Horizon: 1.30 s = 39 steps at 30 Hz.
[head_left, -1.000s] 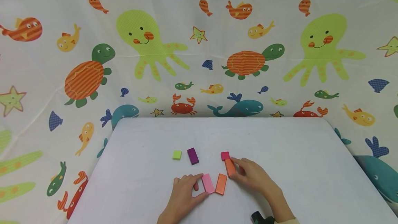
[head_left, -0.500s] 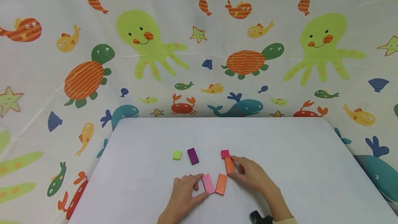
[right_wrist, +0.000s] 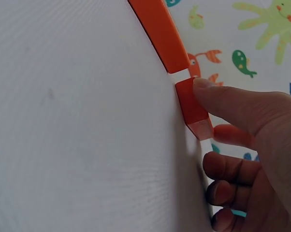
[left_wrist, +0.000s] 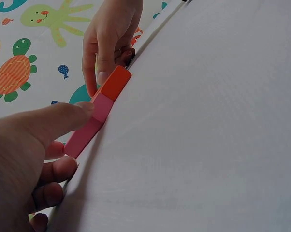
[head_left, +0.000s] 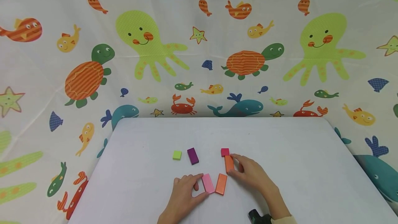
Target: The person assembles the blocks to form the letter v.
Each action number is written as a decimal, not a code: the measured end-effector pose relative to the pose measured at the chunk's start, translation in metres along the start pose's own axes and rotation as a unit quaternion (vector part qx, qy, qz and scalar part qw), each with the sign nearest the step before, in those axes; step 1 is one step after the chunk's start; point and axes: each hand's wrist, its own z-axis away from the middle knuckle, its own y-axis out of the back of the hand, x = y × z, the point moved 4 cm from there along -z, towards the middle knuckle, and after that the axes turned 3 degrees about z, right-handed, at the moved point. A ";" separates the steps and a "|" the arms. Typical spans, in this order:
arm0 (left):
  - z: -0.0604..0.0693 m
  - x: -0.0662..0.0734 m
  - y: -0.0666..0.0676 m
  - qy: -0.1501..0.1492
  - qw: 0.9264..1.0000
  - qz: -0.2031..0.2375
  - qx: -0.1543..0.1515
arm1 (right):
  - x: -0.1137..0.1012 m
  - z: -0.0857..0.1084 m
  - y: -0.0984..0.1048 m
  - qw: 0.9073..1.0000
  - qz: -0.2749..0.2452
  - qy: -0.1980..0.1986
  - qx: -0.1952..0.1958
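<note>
My left hand (head_left: 185, 195) pinches the pink block (head_left: 208, 183) between thumb and forefinger; the left wrist view shows that thumb on the pink block (left_wrist: 84, 137). Just right of it lies an orange block (head_left: 221, 184), its lower end close to the pink one. Farther back, my right hand (head_left: 253, 173) grips a second orange block (head_left: 229, 164) by its ends, thumb at the near end. A small red block (head_left: 225, 152) touches that block's far end. In the right wrist view, the thumb of my right hand (right_wrist: 261, 140) presses the held orange block (right_wrist: 191, 100).
A green block (head_left: 177, 155) and a purple block (head_left: 193, 156) lie on the white table (head_left: 140, 148) behind my left hand. A black object (head_left: 259, 217) shows by the right wrist at the near edge. Patterned cloth (head_left: 186, 54) hangs behind the table.
My right hand has moved slightly away from me, carrying its orange block along, and the small red block has shifted back with it. The left hand has stayed still.
</note>
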 end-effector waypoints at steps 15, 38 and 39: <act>-0.002 0.001 0.001 0.001 1.000 -0.001 0.002 | -0.001 -0.007 -0.001 0.999 -0.015 -0.032 0.003; -0.003 0.001 0.000 0.012 1.000 -0.001 -0.008 | -0.001 -0.008 -0.003 0.999 -0.013 -0.025 0.021; -0.003 0.001 0.000 0.012 1.000 0.000 -0.007 | -0.001 -0.008 -0.003 0.999 -0.012 -0.025 0.021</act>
